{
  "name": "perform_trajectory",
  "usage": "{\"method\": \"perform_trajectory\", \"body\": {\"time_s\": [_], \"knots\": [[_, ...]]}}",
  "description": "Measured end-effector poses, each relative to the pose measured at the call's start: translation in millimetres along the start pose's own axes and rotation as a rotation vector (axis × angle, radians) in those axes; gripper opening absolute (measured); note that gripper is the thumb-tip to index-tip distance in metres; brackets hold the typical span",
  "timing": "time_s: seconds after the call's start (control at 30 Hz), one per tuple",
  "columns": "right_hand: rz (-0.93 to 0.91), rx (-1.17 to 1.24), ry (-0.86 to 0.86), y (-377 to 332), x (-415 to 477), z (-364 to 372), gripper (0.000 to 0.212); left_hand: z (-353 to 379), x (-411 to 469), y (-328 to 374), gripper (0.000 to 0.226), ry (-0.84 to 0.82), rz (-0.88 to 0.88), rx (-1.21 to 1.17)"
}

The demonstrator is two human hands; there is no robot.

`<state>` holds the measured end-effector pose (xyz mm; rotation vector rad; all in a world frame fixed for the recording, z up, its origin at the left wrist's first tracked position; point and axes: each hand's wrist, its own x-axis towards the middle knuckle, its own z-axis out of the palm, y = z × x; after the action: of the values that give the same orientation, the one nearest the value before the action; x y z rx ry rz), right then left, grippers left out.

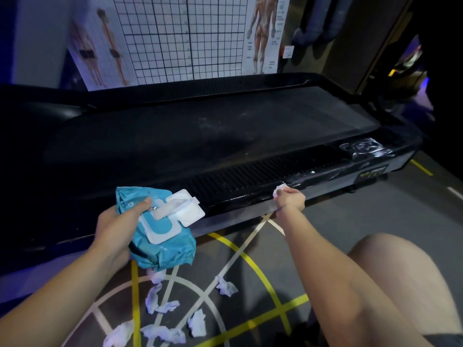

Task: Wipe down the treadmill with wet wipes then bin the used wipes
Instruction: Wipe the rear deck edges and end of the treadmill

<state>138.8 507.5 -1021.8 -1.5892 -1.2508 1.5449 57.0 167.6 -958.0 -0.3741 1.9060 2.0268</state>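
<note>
my right hand is curled round a small scrunched wipe. it presses the wipe on the near edge of the treadmill, just by the ribbed strip. my left hand holds the blue pack, with my thumb on top. the pack hangs just in front of the treadmill. its white lid is flipped open and a fresh wipe pokes out.

the edge to the right of my wipe looks wet and shiny, so i think that bit is done. the edge to the left, near the pack, looks dull, so i think it is not done yet. the big belt in the middle has pale dusty marks and looks dry. i think it needs wiping too. the far side is too dark for me to tell.

at the right end of the treadmill sits some crinkly clear stuff. i cannot tell what it is.

lots of used wipes lie scrunched up on the floor below my arms, next to my leg. none are in a bin, and i see no bin here. so i think the wiping is part way done and all the binning is left.
</note>
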Motion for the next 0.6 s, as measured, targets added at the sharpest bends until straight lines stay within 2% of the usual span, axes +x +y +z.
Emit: {"method": "perform_trajectory", "body": {"time_s": [0.07,0.17,0.27,0.33,0.5,0.6], "knots": [[-0.016,-0.024,-0.015,-4,4,-4,0.024,5,-2,0,0.025,-0.017,-0.014,-0.012],[-0.042,-0.060,-0.020,-9,4,-10,0.019,13,-4,1,0.025,-0.017,0.004,-0.022],[-0.048,-0.137,-0.024,-1,-4,-9,0.004,23,-3,1,0.023,-0.017,0.012,-0.039],[-0.043,-0.153,-0.060,13,-14,-2,0.013,31,-4,1,0.023,-0.029,0.011,-0.042],[-0.090,-0.180,-0.224,44,-37,22,0.007,45,-5,-2,0.021,-0.050,0.021,-0.027],[-0.122,-0.233,-0.242,45,-34,27,0.009,48,-4,-3,0.019,-0.054,0.022,-0.012]]}}
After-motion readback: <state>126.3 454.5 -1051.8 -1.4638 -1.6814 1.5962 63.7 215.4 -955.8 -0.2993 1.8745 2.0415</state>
